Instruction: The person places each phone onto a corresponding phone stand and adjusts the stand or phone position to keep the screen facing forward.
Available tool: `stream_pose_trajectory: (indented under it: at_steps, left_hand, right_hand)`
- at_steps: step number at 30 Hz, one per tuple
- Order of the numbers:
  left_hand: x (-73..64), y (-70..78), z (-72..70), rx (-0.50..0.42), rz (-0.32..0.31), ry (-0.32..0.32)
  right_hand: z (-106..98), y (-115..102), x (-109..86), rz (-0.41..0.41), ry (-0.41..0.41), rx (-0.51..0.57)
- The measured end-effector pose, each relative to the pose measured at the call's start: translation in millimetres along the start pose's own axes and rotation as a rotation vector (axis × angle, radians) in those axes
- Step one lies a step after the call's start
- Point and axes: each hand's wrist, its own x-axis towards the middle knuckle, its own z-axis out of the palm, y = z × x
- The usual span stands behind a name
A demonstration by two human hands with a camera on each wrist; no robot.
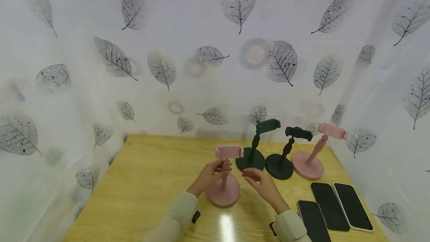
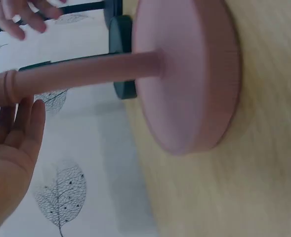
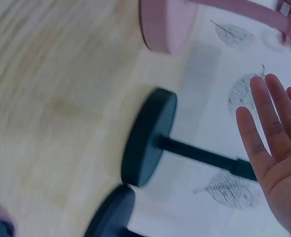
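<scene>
A pink phone stand [image 1: 224,194] stands on the wooden table with its round base down and its clamp at the top. My left hand [image 1: 209,176] holds its stem just below the clamp, thumb in front and fingers behind. In the left wrist view the fingers [image 2: 29,123] lie against the pink stem's upper section. My right hand [image 1: 263,186] is just right of the pink stand, apart from it and holding nothing. Its fingers [image 3: 271,116] are extended in the right wrist view, near the green phone stand [image 3: 149,138].
Behind my right hand stand a green phone stand [image 1: 250,160], a black one [image 1: 279,167] and another pink one [image 1: 307,165]. Three dark-screened phones lie at the table's right: pink-edged [image 1: 314,219], black [image 1: 330,206] and white-edged [image 1: 353,206]. A leaf-print curtain [image 1: 208,85] surrounds the table.
</scene>
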Motion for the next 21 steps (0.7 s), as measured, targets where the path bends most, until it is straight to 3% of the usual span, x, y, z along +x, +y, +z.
stream_pose_trajectory:
  at_steps: [5, 9, 13, 16, 21]
  left_hand:
    - [-9.2, -3.1, 15.6, -0.04, -0.008, -0.027]
    - [-17.1, 0.9, 21.1, -0.003, -0.019, -0.053]
    - [-23.6, 6.0, 22.8, 0.005, 0.001, -0.093]
    - [-28.0, 10.7, 24.4, 0.003, 0.024, -0.114]
    - [-32.6, 17.0, 27.8, -0.009, 0.067, -0.115]
  right_hand:
    - [-20, -7, -8.2, -0.137, 0.126, -0.063]
    - [-33, -28, -6.4, -0.37, 0.271, -0.139]
    - [-41, -54, 0.4, -0.614, 0.389, -0.119]
    - [-42, -72, 4.0, -0.726, 0.372, -0.112]
    - [-35, -90, 12.6, -0.744, 0.163, -0.229]
